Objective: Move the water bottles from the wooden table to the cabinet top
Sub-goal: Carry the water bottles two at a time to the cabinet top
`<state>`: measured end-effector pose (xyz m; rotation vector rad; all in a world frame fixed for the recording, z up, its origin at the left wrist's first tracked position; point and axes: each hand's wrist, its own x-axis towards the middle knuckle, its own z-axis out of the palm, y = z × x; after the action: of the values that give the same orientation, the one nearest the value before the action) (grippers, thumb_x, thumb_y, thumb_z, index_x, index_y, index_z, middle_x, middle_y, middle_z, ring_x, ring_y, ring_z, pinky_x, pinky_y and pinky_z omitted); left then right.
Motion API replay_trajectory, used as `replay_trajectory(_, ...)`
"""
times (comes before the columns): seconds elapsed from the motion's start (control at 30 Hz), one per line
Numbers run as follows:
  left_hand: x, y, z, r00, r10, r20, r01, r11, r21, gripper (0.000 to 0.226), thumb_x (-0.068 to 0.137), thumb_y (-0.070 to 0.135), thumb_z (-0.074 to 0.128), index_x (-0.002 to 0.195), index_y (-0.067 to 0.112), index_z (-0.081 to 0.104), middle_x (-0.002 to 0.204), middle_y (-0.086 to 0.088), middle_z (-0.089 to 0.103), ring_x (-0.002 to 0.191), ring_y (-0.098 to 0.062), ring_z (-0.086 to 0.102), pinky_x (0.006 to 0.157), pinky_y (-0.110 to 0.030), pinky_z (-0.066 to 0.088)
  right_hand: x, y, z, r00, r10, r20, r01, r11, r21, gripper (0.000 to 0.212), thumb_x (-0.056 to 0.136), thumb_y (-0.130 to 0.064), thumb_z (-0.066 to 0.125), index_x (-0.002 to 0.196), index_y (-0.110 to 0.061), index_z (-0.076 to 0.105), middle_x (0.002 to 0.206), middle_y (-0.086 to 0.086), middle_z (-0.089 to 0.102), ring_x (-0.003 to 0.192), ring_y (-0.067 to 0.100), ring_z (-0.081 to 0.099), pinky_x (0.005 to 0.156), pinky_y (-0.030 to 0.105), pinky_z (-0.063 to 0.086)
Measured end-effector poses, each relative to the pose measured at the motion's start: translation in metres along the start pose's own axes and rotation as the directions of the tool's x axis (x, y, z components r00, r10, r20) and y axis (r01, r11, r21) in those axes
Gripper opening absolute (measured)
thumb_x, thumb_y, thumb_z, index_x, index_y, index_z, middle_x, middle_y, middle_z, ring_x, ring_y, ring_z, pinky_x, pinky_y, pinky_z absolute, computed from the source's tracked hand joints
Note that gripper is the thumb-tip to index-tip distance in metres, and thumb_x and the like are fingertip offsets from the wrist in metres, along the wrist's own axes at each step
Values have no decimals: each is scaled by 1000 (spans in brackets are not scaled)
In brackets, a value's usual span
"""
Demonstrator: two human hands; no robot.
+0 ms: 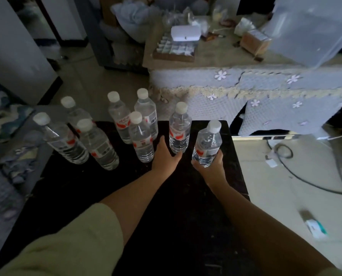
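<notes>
Several clear water bottles with white caps and red labels stand on the dark wooden table (176, 206). My right hand (210, 166) grips the rightmost bottle (207, 144) round its lower part, tilted slightly. My left hand (165, 154) curls round the base of the neighbouring bottle (179, 130), thumb on its left side. Other bottles stand to the left, among them one (141, 136) beside my left hand and a pair (98, 144) further left. The cabinet top (216, 54) lies beyond the table, covered by a cloth.
On the cabinet top sit a white case (185, 33), a tray of small compartments (174, 49), a brown box (254, 41) and a large clear plastic bin (313, 30). Cables (297, 172) run over the light surface at the right. A lace cloth (265, 96) hangs down the cabinet front.
</notes>
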<state>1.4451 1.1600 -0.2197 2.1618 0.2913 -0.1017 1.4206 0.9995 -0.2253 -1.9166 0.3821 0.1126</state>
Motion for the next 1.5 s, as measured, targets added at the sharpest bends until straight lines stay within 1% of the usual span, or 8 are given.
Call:
replay_trajectory(0.1, 31, 1, 16, 995, -34, -98, 17, 986, -168, 98, 77, 32, 77, 151, 13, 15, 155, -8, 28, 142, -21, 28, 115, -36, 25, 18, 18, 14, 999, 9, -43, -4, 995, 99, 98, 67, -25, 86, 143, -26, 24, 136, -1, 49, 123, 18, 52, 100, 36, 47)
replay_trajectory(0.23, 56, 0, 33, 982, 89, -167, -141, 932, -333, 72, 69, 10, 83, 126, 15, 40, 124, -5, 57, 114, -17, 57, 101, -36, 46, 31, 29, 26, 993, 11, -118, 8, 987, 162, 90, 66, -30, 86, 138, -27, 31, 127, -3, 56, 113, 14, 57, 94, 31, 51)
replay_trajectory(0.43, 72, 2, 54, 973, -18, -229, -70, 927, -370, 74, 69, 16, 84, 129, 12, 41, 102, 11, 57, 81, 13, 57, 65, 3, 38, 39, 35, 27, 989, -28, -143, 49, 989, 142, 78, 68, -32, 84, 131, -28, 38, 118, -6, 61, 104, 9, 62, 84, 21, 50)
replay_trajectory(0.53, 72, 1, 52, 974, -25, -225, -56, 935, -350, 66, 69, 18, 85, 122, 15, 46, 97, 13, 58, 76, 14, 57, 66, -1, 40, 41, 35, 19, 992, -52, -118, 65, 992, 107, 73, 70, -34, 82, 130, -29, 40, 114, -9, 62, 100, 5, 62, 84, 20, 50)
replay_trajectory(0.67, 55, -2, 47, 977, -52, -206, -17, 948, -319, 69, 68, 25, 84, 125, 18, 46, 102, 12, 57, 91, -5, 57, 78, -16, 40, 36, 35, 8, 994, -30, -105, 42, 993, 110, 60, 73, -34, 81, 117, -41, 41, 95, -25, 57, 83, -12, 56, 62, 2, 42)
replay_trajectory(0.9, -1, -16, 32, 991, -60, -121, 28, 966, -256, 58, 66, 31, 84, 109, 31, 44, 85, 22, 55, 77, -1, 56, 64, -13, 40, -5, 42, -25, 991, 33, -131, -23, 997, 79, 54, 73, -32, 81, 114, -33, 46, 95, -15, 59, 88, 6, 60, 68, 13, 42)
replay_trajectory(1.13, -66, -20, 7, 999, 52, 13, -48, 977, -210, 60, 68, 29, 83, 115, 24, 46, 90, 16, 58, 80, -1, 58, 65, -13, 40, -76, 48, -52, 977, 18, -211, -31, 998, -61, 60, 75, -35, 79, 125, -17, 49, 106, 2, 66, 96, 21, 64, 83, 34, 52)
replay_trajectory(1.5, -140, -31, -58, 943, 228, 244, -222, 974, -50, 57, 66, 31, 82, 107, 32, 42, 90, 18, 57, 83, 1, 55, 71, -17, 39, -176, 37, -52, 925, -11, -379, -23, 996, -87, 56, 76, -34, 78, 120, -16, 50, 97, 0, 61, 82, 16, 56, 73, 28, 42)
